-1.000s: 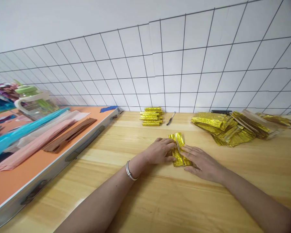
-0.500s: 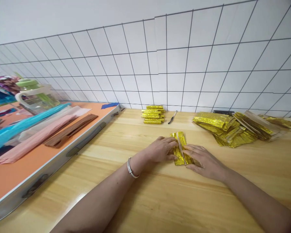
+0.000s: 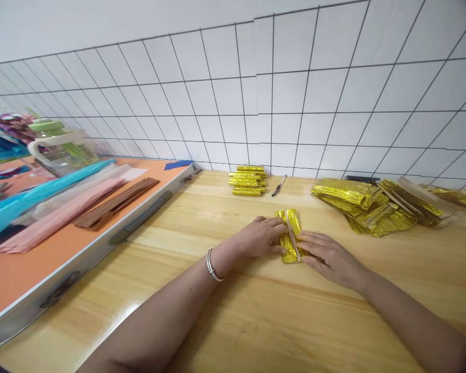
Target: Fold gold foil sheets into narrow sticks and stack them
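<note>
A piece of shiny gold crepe paper lies on the wooden table, its two sides folded inward so that a pale strip runs down between them. My left hand, with a silver bangle at the wrist, rests on the paper's left side, fingers slightly bent and thumb apart. On the right side, my right hand lies nearly flat, its fingertips pressing the paper's edge. Fingers of both hands cover parts of the paper. Beyond them sits a small stack of folded gold strips, beside a pen.
Loose gold paper sheets are heaped at the back right, in front of a black object. To the left, a raised orange board carries brown crepe paper, pink and blue rolls, and a green-lidded jug. A gridded wall stands behind.
The view has shifted slightly. Both hands stay on the gold paper, and the right hand's fingers have moved a little along its right side. The folds look much the same.
</note>
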A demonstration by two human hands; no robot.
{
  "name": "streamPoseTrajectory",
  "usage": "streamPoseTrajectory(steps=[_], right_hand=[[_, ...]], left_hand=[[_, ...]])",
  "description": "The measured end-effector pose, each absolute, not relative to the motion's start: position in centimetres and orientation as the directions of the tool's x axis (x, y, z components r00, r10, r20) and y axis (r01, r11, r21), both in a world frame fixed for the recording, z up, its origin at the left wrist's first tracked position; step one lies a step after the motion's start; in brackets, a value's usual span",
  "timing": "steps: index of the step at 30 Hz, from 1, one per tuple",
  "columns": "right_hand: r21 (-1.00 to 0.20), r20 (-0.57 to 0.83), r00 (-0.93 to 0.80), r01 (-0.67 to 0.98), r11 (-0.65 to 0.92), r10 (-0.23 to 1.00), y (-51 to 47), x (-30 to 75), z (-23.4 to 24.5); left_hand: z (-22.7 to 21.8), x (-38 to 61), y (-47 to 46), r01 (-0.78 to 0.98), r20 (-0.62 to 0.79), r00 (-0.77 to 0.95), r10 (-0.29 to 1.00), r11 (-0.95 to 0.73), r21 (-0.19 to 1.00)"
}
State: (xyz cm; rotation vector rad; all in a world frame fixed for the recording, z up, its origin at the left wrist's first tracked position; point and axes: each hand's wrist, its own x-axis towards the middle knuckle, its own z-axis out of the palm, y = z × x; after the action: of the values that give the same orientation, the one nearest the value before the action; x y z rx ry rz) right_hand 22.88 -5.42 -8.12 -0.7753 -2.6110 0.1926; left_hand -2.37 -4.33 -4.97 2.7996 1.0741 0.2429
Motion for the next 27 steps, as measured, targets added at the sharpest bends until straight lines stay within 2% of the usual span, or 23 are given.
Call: streamPoseTrajectory(steps=[7,12,19,27], right_hand=[[-0.220,0.360,-0.761,0.493,0.842,0.539,-5.85,22.70,-8.55],[-0.246,0.402,-0.761,0.445,0.861,0.508,-6.02,22.52,-8.26],[-0.247,0.430,-0.765,0.412,0.877,0.480,-5.83,22.41,-8.31],[-0.226,0.421,-0.781,0.403,0.887,0.462,-5.83,22.48,-8.10]], left_hand=[[-4.81,-2.40,-4.39,0.650,0.102,0.731,0.675,-0.734,0.195],[-4.69,-2.45,-4.43,0.657,0.090,0.726,0.682,-0.726,0.203],[-4.96,-2.54,-4.42,0.664,0.083,0.729,0.679,-0.732,0.154],[-5.11,-2.40,-4.33,0.686,0.086,0.707,0.702,-0.711,0.154]])
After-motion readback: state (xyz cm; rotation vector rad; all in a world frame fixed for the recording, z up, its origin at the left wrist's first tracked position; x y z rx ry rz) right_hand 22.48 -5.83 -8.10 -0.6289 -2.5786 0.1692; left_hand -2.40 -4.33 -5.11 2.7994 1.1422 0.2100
